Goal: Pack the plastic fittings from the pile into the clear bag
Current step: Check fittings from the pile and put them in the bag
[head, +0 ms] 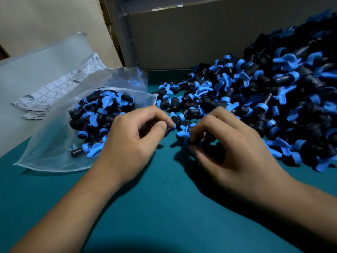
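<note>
While beside the bag (54, 143), both hands (127, 141) (228, 143) gripping fittings (184, 133)

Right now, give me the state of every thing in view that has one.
clear bag: lying on the table, mouth open toward the pile, partly filled with fittings.
pile of fittings: large, loose, heaped at the right.
left hand: fingers curled, pinching a black fitting.
right hand: fingers curled round fittings at the pile's edge.
patterned cloth: folded, behind the bag.

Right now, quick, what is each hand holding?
Left hand: fingers curled, pinching a black fitting by the clear bag.
Right hand: fingers curled round a black and blue fitting at the pile's edge.
</note>
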`<state>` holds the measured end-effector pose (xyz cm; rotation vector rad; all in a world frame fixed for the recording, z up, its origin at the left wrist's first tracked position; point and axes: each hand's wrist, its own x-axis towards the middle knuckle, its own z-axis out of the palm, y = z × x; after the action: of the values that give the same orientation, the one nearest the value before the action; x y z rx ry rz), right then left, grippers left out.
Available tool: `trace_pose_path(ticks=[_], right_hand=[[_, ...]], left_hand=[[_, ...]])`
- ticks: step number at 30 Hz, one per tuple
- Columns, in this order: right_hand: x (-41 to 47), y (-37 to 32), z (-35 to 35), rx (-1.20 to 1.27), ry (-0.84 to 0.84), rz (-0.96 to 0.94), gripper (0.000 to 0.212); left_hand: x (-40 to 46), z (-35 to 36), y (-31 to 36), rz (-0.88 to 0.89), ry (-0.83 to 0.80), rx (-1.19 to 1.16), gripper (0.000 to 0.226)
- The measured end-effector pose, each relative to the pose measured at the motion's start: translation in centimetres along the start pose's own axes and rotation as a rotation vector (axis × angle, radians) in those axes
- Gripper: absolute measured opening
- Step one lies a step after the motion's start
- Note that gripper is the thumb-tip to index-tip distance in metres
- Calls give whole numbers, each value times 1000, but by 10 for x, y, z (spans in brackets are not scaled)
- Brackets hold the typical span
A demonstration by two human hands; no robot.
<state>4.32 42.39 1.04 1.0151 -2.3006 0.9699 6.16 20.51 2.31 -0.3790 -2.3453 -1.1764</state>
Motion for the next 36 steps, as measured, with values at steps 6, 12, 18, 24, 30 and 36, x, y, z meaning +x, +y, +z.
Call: trace_pose_path(ticks=[6,12,18,24,30,36], right_hand=[[-2,-4,2,-82,-94,-23,30],[-1,-8,9,-483,-225,-7,31],[-3,-11,9,-430,-248,-54,25],[-1,-20,3,-514,18,10,36],[0,-19,7,-515,-306,134,55],[-3,-13,8,-372,-287,46,32]], left_hand=[[3,-3,-3,52,-143,328,29],[2,-1,-2,61,-32,254,26],[1,-1,2,29,70,193,24],[2,0,2,9,153,207,23],[0,5,2,2,21,240,22],[-1,6,-1,7,19,197,23]])
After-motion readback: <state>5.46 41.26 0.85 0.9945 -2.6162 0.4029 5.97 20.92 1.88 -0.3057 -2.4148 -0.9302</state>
